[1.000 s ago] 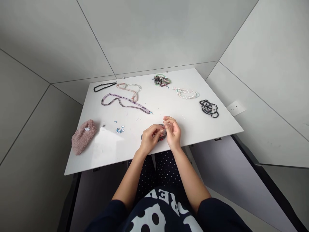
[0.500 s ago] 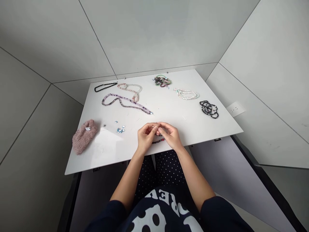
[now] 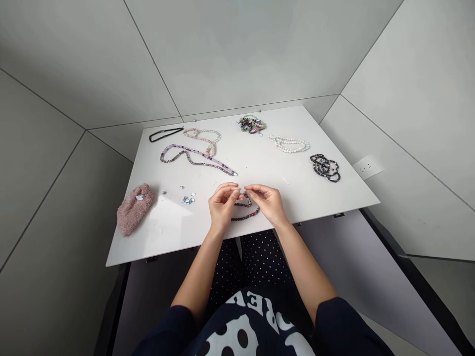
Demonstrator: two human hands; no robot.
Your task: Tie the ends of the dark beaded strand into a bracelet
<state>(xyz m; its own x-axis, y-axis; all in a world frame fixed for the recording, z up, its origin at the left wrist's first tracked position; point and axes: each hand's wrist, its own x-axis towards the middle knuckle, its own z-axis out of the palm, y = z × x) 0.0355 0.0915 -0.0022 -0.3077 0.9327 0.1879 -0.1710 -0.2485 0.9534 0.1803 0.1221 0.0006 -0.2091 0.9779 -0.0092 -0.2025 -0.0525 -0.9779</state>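
A strand of dark beads with a red bead (image 3: 244, 217) lies curved on the table near the front edge, under and between my hands. My right hand (image 3: 270, 203) is closed in a pinch at an upper end of this strand, and its palm side hides part of the beads. Thumb against fingers, my left hand (image 3: 221, 206) pinches too, just left of the right fingertips with a small gap between them. What sits in the left pinch is too small to make out. The rest of the strand passes behind the left hand.
On the white table (image 3: 178, 225) lie a fuzzy pink pouch-like item (image 3: 134, 210), small blue-white tags (image 3: 188, 200), a purple bead strand (image 3: 193, 157), a pink-and-clear strand (image 3: 208, 139), a black strand (image 3: 166, 134), a mixed bead pile (image 3: 252, 124), a pale strand (image 3: 291, 144) and dark bracelets (image 3: 325, 168).
My hands have drawn apart from touching fingertips, leaving a small gap. More of the dark bead strand shows between them. The whole view has shifted slightly.
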